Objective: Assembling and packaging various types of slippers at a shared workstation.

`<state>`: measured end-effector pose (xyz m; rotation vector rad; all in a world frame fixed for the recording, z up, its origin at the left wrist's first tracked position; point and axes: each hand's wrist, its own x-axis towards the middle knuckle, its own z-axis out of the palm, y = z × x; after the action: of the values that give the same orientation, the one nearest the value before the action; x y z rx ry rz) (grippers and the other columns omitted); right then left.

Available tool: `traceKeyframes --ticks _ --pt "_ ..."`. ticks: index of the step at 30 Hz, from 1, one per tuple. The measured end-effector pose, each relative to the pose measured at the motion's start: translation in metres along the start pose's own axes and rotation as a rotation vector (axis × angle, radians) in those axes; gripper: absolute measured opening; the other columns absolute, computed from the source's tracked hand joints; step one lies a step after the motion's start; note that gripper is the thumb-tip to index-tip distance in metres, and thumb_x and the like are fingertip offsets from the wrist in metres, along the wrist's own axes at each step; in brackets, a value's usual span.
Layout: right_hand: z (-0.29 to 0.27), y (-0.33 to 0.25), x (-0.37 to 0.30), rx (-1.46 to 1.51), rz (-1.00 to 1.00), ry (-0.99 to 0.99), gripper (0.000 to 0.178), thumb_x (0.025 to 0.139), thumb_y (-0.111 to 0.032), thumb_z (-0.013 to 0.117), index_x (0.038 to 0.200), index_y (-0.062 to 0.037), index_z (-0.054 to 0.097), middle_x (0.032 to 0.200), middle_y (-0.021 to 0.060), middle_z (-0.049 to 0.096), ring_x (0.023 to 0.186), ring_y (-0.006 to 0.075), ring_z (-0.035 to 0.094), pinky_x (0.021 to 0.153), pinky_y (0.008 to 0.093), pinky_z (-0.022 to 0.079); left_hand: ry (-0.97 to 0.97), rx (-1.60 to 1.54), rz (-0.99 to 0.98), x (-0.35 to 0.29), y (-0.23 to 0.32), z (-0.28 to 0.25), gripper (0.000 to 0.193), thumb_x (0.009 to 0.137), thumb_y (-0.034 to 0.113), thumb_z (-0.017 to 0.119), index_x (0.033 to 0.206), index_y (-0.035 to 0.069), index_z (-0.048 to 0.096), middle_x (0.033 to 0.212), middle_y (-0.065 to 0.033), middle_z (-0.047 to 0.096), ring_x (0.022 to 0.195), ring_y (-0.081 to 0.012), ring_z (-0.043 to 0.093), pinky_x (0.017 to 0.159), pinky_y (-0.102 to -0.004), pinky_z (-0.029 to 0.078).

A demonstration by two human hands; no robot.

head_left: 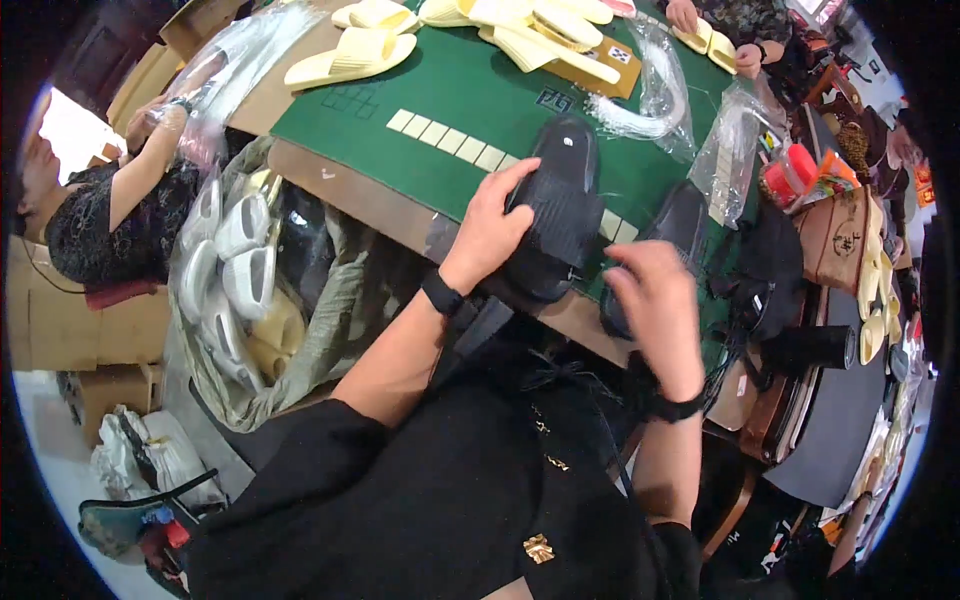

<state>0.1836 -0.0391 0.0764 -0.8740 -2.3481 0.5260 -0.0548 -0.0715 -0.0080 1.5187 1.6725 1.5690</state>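
A black slide slipper point(562, 195) with a ribbed strap lies on the near edge of the green table. My left hand point(492, 225) grips its left side, the thumb and a finger pressing on it. Just right of it is a second black slipper point(672, 225), part of it hidden by my right hand point(655, 295). That hand hovers at the slipper's near end with bent fingers. Motion smears it, and whether anything is between its fingertips does not show.
Pale yellow slippers point(350, 57) are piled on the table's point(450, 95) far side, near clear plastic fasteners point(650, 115). An open sack point(340, 310) of bagged slippers stands at left. One person point(110, 220) handles bundled plastic strands; another's hands point(748, 60) hold yellow slippers.
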Motion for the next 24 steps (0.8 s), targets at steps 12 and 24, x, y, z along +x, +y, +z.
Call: traceKeyframes --ticks 12,24 --pt "0.025 0.017 -0.03 0.297 0.011 -0.047 0.009 0.082 -0.012 0.076 0.083 -0.0062 0.069 0.08 0.0056 0.063 0.084 0.0259 0.06 0.083 0.037 0.041 -0.419 0.198 0.592 -0.023 0.051 0.016 0.024 0.077 0.003 0.071 0.101 0.005 0.071 0.106 -0.0098 0.067 0.108 -0.0304 0.063 0.093 -0.0415 0.053" --pt "0.022 0.029 -0.035 0.238 -0.038 0.108 0.018 0.084 -0.013 0.076 0.098 -0.0056 0.067 0.086 0.0087 0.064 0.088 0.03 0.062 0.085 0.0409 0.047 -0.303 0.395 0.607 -0.021 0.052 0.042 0.012 0.077 0.012 0.075 0.088 0.009 0.071 0.1 -0.0013 0.071 0.106 -0.0236 0.063 0.084 -0.0395 0.046"
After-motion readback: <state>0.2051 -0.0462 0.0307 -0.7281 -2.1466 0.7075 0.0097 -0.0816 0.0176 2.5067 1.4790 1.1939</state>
